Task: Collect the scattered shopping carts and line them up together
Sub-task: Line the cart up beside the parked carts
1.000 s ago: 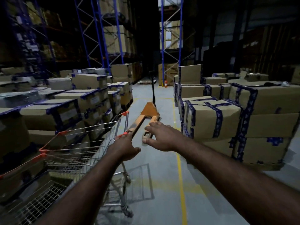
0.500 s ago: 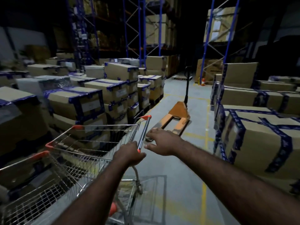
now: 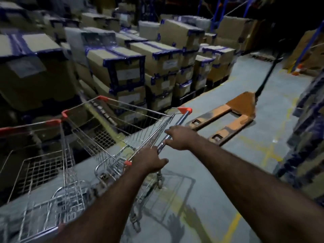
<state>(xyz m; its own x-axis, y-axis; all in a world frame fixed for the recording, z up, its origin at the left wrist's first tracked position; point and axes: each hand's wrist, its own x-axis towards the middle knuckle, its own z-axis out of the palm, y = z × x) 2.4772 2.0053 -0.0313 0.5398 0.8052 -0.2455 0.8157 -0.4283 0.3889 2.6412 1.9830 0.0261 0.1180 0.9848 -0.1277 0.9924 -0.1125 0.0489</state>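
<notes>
A wire shopping cart (image 3: 112, 130) with orange corner caps stands before me, its metal handle bar (image 3: 177, 124) running up to the right. My left hand (image 3: 149, 161) grips the near end of that bar. My right hand (image 3: 182, 137) rests on the bar farther up, fingers curled over it. A second wire cart (image 3: 43, 165) with an orange rim sits at the lower left, close beside the first; whether they touch is unclear in the blur.
An orange pallet jack (image 3: 228, 118) lies on the grey floor just right of the cart, its black handle (image 3: 266, 76) leaning away. Stacked taped cardboard boxes (image 3: 122, 67) wall the left and back. More boxes (image 3: 308, 120) line the right edge. Yellow floor lines cross below.
My view has swung left and down. My right hand has come onto the cart handle, joining the left. The second cart at the lower left now shows more fully.
</notes>
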